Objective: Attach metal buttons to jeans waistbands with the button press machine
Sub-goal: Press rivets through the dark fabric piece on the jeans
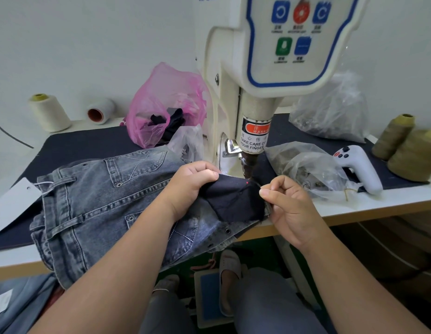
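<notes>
Both hands' grip apparently spans dark cloth.

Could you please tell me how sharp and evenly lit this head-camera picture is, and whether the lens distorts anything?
Head view: soft, even light, faint shadows. The left hand, right hand and dark cloth are sharp. The machine's control panel is slightly soft, its small labels unreadable. Wide-angle bending curves the table edge and stretches the forearms. A red dot glows on the cloth.

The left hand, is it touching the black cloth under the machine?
Touching. The head view shows the left hand with fingers curled over the black cloth's upper left edge, gripping it.
</notes>
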Demonstrator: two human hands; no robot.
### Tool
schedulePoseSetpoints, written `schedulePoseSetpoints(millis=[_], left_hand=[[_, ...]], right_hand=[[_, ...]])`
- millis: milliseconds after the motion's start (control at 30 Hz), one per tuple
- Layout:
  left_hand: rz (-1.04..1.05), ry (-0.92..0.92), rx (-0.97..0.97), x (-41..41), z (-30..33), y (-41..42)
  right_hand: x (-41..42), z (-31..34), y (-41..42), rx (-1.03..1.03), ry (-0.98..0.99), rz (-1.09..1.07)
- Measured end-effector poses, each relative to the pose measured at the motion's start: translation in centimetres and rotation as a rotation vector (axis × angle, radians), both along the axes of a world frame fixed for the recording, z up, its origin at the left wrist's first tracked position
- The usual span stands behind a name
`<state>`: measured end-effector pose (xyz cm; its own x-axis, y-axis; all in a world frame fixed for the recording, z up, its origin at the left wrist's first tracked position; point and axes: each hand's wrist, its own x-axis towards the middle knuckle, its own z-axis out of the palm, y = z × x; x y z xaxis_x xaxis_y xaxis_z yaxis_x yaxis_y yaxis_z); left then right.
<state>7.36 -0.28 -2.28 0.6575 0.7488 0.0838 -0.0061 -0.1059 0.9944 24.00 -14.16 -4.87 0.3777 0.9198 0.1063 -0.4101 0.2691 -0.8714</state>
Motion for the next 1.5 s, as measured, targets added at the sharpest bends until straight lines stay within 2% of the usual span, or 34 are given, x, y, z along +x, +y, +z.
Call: schedulePoseSetpoints(millis=[267,1500], left_hand=[[0.058,-0.015,-0.031,0.35,0.12,-0.2],[0.055,-0.007,-0.022,0.2,0.28,-0.35]], right_hand=[[-0.02,0.0,0.09,-0.015,0.054,-0.002],[0.08,-0.19,0.05,0.008,0.039,0.008]])
